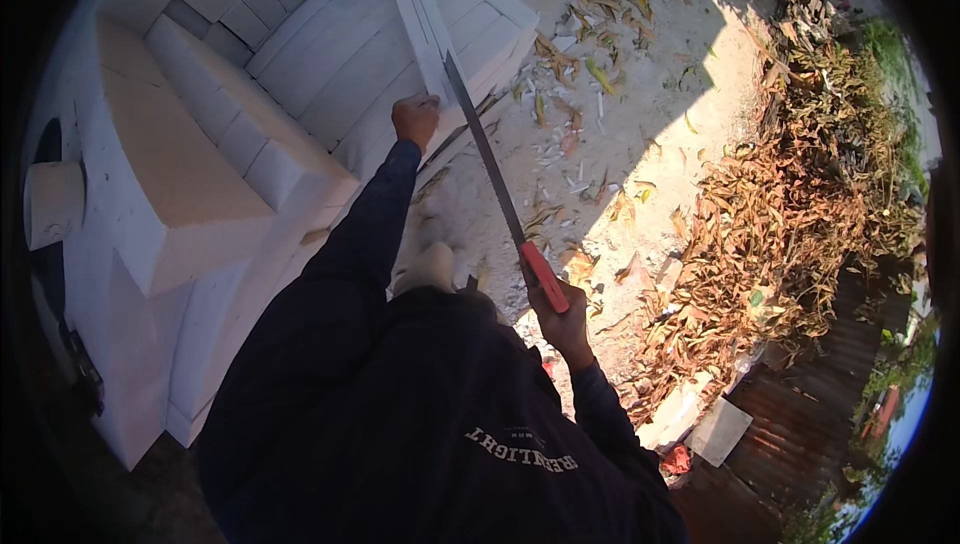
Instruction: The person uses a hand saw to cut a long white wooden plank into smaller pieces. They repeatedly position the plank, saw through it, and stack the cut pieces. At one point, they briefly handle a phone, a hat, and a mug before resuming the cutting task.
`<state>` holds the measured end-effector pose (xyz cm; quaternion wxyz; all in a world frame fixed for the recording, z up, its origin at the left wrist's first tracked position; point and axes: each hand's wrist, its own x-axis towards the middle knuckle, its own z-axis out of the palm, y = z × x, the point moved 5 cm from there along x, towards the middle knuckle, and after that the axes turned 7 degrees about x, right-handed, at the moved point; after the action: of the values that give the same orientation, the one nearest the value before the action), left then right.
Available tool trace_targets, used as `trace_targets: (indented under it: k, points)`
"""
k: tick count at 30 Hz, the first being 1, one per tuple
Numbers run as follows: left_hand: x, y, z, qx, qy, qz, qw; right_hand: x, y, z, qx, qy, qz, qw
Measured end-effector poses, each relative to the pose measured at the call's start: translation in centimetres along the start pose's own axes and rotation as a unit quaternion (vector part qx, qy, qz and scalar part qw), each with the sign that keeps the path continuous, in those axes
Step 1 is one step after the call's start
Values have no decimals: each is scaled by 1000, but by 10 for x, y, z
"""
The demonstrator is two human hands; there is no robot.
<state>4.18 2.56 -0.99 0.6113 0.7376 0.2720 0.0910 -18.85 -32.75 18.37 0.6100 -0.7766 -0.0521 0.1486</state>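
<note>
In my right hand (pixel 562 319) is a handsaw (pixel 490 157), my fingers wrapped round its red handle. Its long dark blade slants up and away to the left, and the far end meets a long white strip (pixel 415 19). That strip lies across a stack of white blocks (pixel 345 84). My left hand (pixel 416 122) is closed beside the near end of the strip, left of the blade, at the edge of the stack. What its fingers grip, if anything, is hidden.
More large white blocks (pixel 190 174) rise at my left, near a white cylinder (pixel 55 204). Sandy ground (pixel 620 134) with scattered leaves and white scraps lies ahead. On the right are a heap of dry leaves (pixel 760 244) and rusty corrugated sheets (pixel 810 394).
</note>
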Motion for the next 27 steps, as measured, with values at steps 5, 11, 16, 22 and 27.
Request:
trace_targets:
  k: [5,11,16,22,27]
  points:
    - [0,20,15,45,12,16,999,25,2,0,-26,40,-42,998]
    - [-11,12,1,-30,27,32,999,26,-30,-6,-5,-45,76,996]
    - [-13,54,-12,242,109,212,940,19,-72,-13,-38,24,13,999]
    - [18,105,5,413,-10,180,893,21,-84,-24,-44,96,-26,994]
    - [47,117,0,482,-88,156,858,21,-73,-22,-25,121,-4,992]
